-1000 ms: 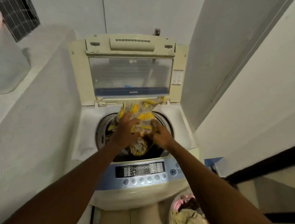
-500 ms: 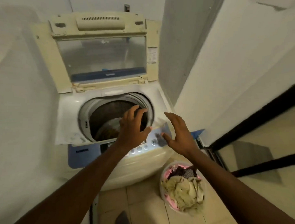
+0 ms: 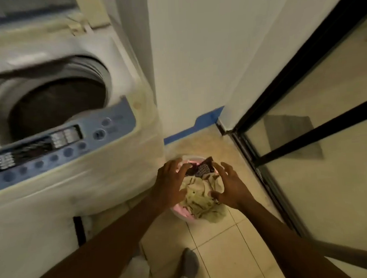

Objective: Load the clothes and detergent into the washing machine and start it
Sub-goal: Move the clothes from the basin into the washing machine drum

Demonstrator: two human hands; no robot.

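Observation:
The top-loading washing machine [image 3: 125, 166] fills the left, its lid up and its dark drum [image 3: 57, 108] open. On the floor to its right stands a pink basket [image 3: 182, 211] heaped with clothes [image 3: 200, 198]: pale beige cloth in front, dark patterned pieces behind. My left hand [image 3: 170, 184] hovers over the basket's left side with fingers spread. My right hand [image 3: 230, 186] is over the right side, fingers apart, thumb near the beige cloth. Neither hand grips anything.
The blue control panel [image 3: 59, 148] runs along the machine's front. A white wall with blue skirting [image 3: 195, 125] stands behind the basket. A black-framed glass door [image 3: 300, 146] is on the right. My grey-socked foot [image 3: 189, 264] rests on the beige tiles.
A yellow garment went into the drum from both hands. Both hands then came out empty and dropped down right to the basket, and my view swung down with them.

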